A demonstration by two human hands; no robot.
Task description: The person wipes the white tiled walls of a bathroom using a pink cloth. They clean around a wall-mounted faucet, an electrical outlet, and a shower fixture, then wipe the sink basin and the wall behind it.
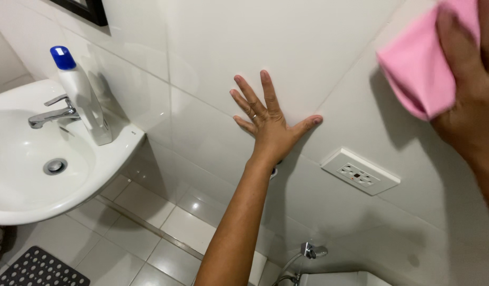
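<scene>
Fingers (253, 100) of the left hand (271, 127) are spread wide and flat, released, palm pressed against the white tiled wall (287, 47), grasping nothing; a ring sits on one finger. The fingers (456, 47) of the right hand (469, 100) are clenched over a pink cloth (422, 79), which is bunched against the same wall in the upper right corner of the view, well apart from the left hand and above a white wall socket (361, 171).

The one container in view is a white squeeze bottle (85, 100) with a blue cap, upright on the back rim of the white basin (117, 153), just beside the chrome tap (51, 114). What it holds cannot be told through its opaque wall. The basin bowl itself looks dry, with only its metal drain (55, 166) at the bottom.

The basin's rounded front edge juts out at the left, well clear of the left forearm. Between the left hand and the socket lies a bare stretch of tile, crossed by grout lines; another bare stretch runs from the left hand toward the basin. The socket's raised edge stands just below and left of the cloth. Lower down, a chrome valve (313, 250) with a hose sticks out from the wall, near the white top edge of a tank (345, 278) at the bottom of the view. A dark perforated mat (38, 270) lies on the tiled floor (149, 233) under the basin. A dark frame corner (85, 9) hangs at the upper left.
</scene>
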